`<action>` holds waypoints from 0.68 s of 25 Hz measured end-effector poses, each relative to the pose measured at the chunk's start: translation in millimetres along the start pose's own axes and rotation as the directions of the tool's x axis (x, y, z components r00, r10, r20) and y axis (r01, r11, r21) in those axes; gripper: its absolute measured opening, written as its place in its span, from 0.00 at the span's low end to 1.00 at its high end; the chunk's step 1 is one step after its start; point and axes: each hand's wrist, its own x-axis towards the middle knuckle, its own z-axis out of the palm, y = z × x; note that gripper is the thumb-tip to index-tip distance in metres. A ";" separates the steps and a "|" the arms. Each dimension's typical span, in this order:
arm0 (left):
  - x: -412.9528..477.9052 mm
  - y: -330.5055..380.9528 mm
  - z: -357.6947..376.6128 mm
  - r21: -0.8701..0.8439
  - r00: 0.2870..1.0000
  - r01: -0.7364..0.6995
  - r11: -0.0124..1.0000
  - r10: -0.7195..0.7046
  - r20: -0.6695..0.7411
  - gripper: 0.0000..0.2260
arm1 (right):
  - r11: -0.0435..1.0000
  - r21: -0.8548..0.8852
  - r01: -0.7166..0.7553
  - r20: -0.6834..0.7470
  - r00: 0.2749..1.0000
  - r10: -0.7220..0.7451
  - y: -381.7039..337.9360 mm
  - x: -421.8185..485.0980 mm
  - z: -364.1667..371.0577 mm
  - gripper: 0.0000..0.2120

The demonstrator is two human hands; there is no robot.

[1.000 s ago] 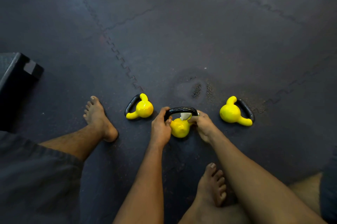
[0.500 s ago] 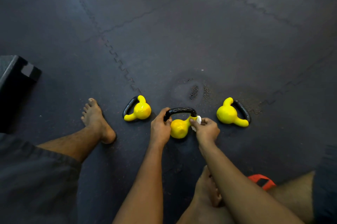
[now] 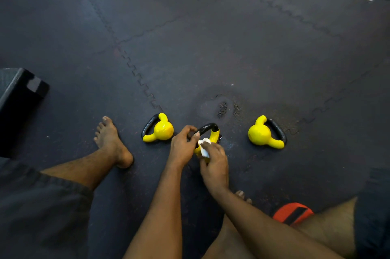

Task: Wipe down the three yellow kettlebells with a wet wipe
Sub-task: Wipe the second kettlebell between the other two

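Observation:
Three small yellow kettlebells with black handles sit in a row on the dark rubber floor. The left kettlebell [image 3: 161, 130] and the right kettlebell [image 3: 262, 135] lie on their sides, untouched. The middle kettlebell [image 3: 214, 134] stands between my hands, its body mostly hidden. My left hand [image 3: 183, 147] grips the left end of its black handle. My right hand [image 3: 214, 163] holds a white wet wipe [image 3: 204, 148] and presses it against the yellow body just below the handle.
My bare left foot [image 3: 111, 142] rests on the floor left of the kettlebells. A black box [image 3: 19, 98] stands at the far left. An orange and black object [image 3: 292, 213] lies by my right leg. A worn, damp patch [image 3: 222, 109] marks the mat behind the kettlebells.
My right hand has moved with the wipe from the right end of the handle to the front of the middle kettlebell's body. My left hand keeps its grip on the handle.

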 end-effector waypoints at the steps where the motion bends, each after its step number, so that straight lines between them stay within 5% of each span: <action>1: 2.9 1.6 -1.6 0.009 0.999 -0.020 1.000 0.019 0.043 0.09 | 1.000 -0.006 -0.009 0.002 1.000 0.009 1.2 2.2 -1.0 0.22; 11: 14.3 -4.1 -19.6 0.074 0.978 0.086 0.994 -0.098 0.184 0.20 | 0.994 0.112 -0.013 0.166 0.986 -0.006 19.2 30.4 -24.2 0.20; 17: 9.2 -2.0 -24.4 0.160 0.940 -0.190 0.969 0.133 0.315 0.21 | 0.950 0.286 -0.127 0.241 0.969 0.057 29.9 46.6 -42.4 0.19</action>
